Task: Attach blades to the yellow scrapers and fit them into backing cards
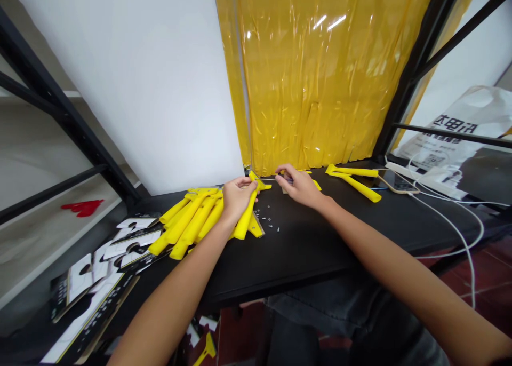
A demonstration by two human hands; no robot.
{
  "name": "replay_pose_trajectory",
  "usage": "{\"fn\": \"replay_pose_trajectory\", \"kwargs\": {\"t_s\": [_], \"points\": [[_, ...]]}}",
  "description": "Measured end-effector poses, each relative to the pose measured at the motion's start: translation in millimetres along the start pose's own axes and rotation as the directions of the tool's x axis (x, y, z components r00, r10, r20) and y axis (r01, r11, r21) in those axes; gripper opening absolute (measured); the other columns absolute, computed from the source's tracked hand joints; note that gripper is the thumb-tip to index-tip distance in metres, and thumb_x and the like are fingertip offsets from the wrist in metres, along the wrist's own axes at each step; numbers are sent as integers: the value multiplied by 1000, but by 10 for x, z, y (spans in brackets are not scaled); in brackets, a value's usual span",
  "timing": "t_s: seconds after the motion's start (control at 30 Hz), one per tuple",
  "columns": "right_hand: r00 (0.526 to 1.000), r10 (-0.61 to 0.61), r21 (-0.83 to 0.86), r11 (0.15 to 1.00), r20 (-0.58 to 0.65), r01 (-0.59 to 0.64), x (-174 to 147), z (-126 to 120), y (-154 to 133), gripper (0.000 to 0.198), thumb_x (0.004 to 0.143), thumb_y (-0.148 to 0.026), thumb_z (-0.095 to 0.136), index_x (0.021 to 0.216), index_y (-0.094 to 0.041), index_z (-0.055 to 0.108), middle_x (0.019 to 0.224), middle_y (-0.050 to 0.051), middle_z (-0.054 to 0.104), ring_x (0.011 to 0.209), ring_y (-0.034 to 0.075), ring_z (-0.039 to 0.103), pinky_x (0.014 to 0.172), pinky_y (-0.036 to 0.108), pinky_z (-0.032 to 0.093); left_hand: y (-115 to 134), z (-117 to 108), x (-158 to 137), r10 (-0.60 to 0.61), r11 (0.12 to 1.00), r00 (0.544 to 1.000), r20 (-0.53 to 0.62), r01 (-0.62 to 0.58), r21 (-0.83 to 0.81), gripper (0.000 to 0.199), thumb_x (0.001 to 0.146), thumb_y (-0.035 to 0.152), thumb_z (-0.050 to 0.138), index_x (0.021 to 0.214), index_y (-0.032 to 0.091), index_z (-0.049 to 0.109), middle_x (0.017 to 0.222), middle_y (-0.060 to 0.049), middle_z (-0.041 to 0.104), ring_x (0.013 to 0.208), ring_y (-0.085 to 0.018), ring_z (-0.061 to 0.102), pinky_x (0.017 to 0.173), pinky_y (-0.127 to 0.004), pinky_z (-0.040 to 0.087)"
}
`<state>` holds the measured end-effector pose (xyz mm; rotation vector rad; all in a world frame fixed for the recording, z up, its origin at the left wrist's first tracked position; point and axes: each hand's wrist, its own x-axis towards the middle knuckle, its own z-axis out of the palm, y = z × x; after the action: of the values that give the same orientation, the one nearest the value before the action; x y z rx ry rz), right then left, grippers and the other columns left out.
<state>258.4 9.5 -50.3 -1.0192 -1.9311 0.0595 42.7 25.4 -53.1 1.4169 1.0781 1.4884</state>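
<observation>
My left hand [236,198] is closed around a yellow scraper [245,222], its head up between thumb and fingers and its handle slanting down toward me. Facing it, my right hand [300,187] pinches a thin screwdriver [267,181], whose shaft points left at the scraper's head. The screwdriver's grip is mostly hidden by my fingers. Small screws [270,226] lie scattered on the black table just below the hands. Left of my left hand is a pile of several yellow scrapers [192,216]. Another scraper head [256,226] with a metal blade edge lies under the held handle.
Two yellow scraper handles [356,176] lie right, near a phone [396,181] and white cables [456,232]. Black-and-white packaging cards [96,280] cover the table's left end. A yellow plastic curtain [320,88] and a white board [160,88] stand behind. Black metal posts [424,51] frame the table.
</observation>
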Motion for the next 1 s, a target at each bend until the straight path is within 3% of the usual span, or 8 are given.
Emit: {"fn": "replay_pose_trajectory", "kwargs": {"t_s": [0.13, 0.27, 0.37, 0.57, 0.73, 0.9, 1.0], "points": [[1000, -14, 192, 981, 12, 11, -3, 9, -86, 13, 95, -34, 56, 102, -22, 56, 79, 0, 64, 67, 16, 59, 65, 28, 44, 3, -39, 44, -24, 1000, 999, -38, 24, -12, 22, 72, 29, 80, 83, 13, 71, 87, -9, 75, 63, -21, 73, 47, -30, 59], [996, 88, 312, 947, -13, -79, 19, 11, -96, 24, 100, -47, 54, 99, -23, 55, 72, 0, 67, 64, 16, 61, 64, 29, 46, 12, -46, 56, -11, 1000, 999, -39, 10, -15, 21, 72, 29, 79, 83, 13, 71, 88, -9, 75, 61, -20, 72, 48, -29, 58], [992, 126, 236, 965, -21, -118, 15, 13, -54, 32, 103, -54, 46, 98, -24, 55, 59, -4, 59, 54, 15, 55, 60, 29, 43, 16, -39, 47, 0, 1000, 999, -33, 0, 11, 21, 72, 30, 80, 82, 13, 72, 88, -9, 75, 64, -21, 73, 48, -28, 58], [999, 23, 167, 986, 43, -30, -14, 49, 10, 25, 102, -46, 49, 112, -23, 50, 87, 3, 67, 68, 18, 62, 65, 31, 46, 12, -66, 68, -3, 1000, 999, -54, 4, 5, 22, 71, 29, 81, 82, 13, 71, 88, -9, 75, 62, -20, 72, 48, -29, 58], [996, 61, 10, 998, 59, -62, -20, 46, 10, 33, 106, -49, 40, 90, -23, 53, 74, 2, 62, 69, 20, 61, 66, 31, 42, 33, -79, 66, 17, 1000, 999, -52, -17, 5, 21, 73, 29, 79, 83, 12, 71, 89, -10, 74, 63, -21, 73, 47, -28, 58], [998, 40, 134, 990, 44, -46, -20, 38, -25, 29, 103, -51, 48, 106, -23, 54, 80, 1, 65, 66, 17, 60, 64, 29, 43, 48, -73, 51, 39, 999, 998, -42, -38, 30, 20, 74, 29, 78, 82, 13, 70, 88, -10, 74, 65, -21, 73, 47, -26, 57], [998, 54, 68, 996, -18, -53, -3, 37, -32, 37, 103, -54, 45, 92, -22, 60, 73, 1, 64, 65, 18, 60, 64, 30, 41, 66, -68, 39, 52, 997, 997, -51, -49, 54, 20, 74, 29, 79, 82, 13, 70, 89, -9, 75, 65, -21, 73, 47, -27, 57]]}}
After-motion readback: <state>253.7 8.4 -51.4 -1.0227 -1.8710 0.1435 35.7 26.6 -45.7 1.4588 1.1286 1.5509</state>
